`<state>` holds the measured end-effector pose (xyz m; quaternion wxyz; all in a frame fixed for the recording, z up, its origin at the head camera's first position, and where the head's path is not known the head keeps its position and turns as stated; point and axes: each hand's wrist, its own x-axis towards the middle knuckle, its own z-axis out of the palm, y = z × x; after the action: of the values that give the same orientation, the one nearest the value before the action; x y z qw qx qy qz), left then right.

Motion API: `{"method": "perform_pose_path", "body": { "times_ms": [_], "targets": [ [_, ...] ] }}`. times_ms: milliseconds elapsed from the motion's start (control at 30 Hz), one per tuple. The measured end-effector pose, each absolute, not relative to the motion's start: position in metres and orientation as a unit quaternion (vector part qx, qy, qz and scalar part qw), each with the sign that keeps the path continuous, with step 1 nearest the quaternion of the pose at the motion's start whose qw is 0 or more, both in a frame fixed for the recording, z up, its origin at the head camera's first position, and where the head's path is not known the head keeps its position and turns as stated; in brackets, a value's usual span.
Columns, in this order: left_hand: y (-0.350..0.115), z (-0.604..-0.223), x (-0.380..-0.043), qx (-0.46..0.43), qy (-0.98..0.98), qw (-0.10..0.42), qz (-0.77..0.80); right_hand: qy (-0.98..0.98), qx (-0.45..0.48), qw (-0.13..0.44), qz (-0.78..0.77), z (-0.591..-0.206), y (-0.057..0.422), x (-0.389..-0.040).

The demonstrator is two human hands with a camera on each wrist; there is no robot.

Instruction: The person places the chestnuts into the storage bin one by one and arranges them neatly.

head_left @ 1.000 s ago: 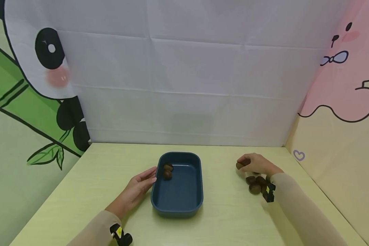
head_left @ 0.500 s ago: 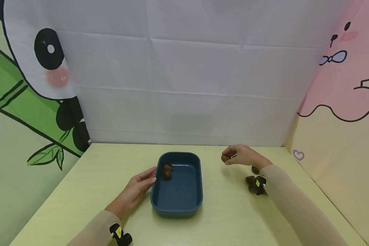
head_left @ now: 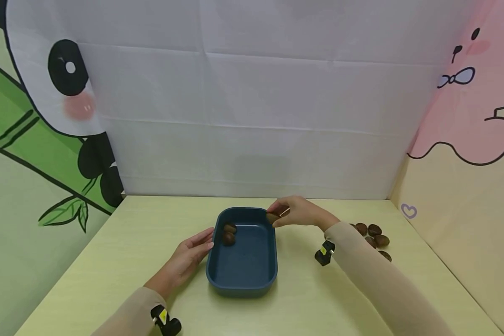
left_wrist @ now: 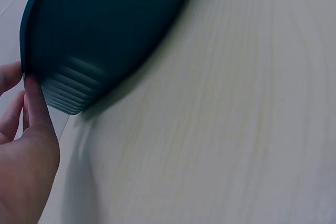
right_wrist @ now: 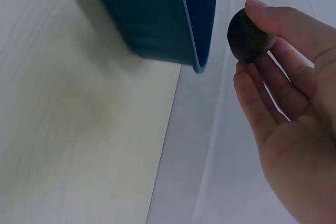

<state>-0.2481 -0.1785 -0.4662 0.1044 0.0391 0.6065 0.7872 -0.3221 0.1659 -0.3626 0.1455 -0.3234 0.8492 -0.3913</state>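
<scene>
A dark blue rectangular tub (head_left: 241,293) stands on the table, with two brown chestnuts (head_left: 228,239) lying inside toward its left wall. My right hand (head_left: 300,212) pinches another chestnut (right_wrist: 247,40) between thumb and fingertips, right at the tub's far right rim. In the right wrist view that chestnut is beside the tub's edge. My left hand (head_left: 186,259) rests against the tub's left side, fingers fairly straight. The left wrist view shows its fingertips (left_wrist: 34,95) touching the tub near the rim.
Several loose chestnuts (head_left: 374,235) lie on the pale wooden table (head_left: 185,214) at the right, partly hidden behind my right sleeve. A white sheet (head_left: 252,116) hangs at the table's back edge, with printed cartoon walls on both sides.
My right hand has carried a chestnut leftward from the pile to the tub's far right rim, uncovering more of the loose chestnuts. The left hand and the tub have stayed put.
</scene>
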Motion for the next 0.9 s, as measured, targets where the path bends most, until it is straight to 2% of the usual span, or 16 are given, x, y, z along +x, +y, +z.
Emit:
{"method": "perform_pose_path", "body": {
  "times_ms": [433, 900],
  "targets": [
    [-0.179, -0.467, -0.249, 0.043, 0.606, 0.109, 0.787, 0.829, -0.399, 0.152, -0.36, -0.399, 0.091, -0.309],
    [-0.179, -0.47, -0.251, 0.037, 0.607, 0.111, 0.786, 0.842, -0.415, 0.14, -0.313, -0.426, 0.056, -0.311]
  ]
}}
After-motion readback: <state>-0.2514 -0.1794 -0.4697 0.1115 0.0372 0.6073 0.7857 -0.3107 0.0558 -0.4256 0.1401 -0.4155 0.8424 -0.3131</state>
